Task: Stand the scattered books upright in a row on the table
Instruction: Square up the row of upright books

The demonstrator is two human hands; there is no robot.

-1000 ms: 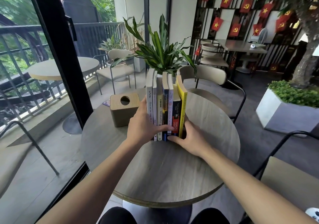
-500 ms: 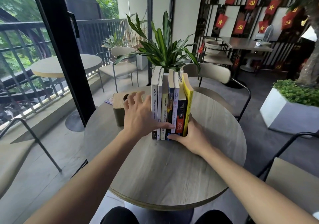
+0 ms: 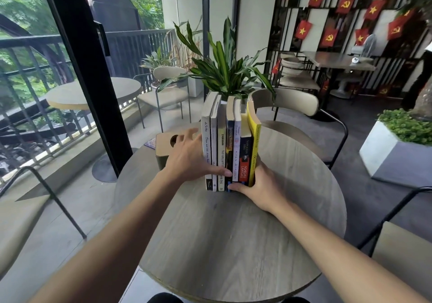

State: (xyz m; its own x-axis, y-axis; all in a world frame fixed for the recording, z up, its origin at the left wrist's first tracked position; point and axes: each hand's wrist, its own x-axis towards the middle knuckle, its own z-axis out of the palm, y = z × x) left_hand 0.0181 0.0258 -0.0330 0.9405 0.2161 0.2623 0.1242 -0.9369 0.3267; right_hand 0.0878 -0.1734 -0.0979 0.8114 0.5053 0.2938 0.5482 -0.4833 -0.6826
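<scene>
Several books stand upright in a tight row, spines toward me, on the round grey wooden table. The rightmost is a yellow book that bows a little at its top. My left hand presses flat against the left end of the row, its thumb lying across the lower spines. My right hand cups the right end at the base, its thumb under the spines near the table. The row is squeezed between both hands.
A wooden tissue box sits just left of the books, partly behind my left hand. A potted plant and a chair stand behind the table. A white planter stands at the right, a glass door frame at the left.
My left hand has spread flat against the left end of the row, fingers reaching toward the tissue box. The books stand a little straighter and tighter. My right hand stays at the base.
</scene>
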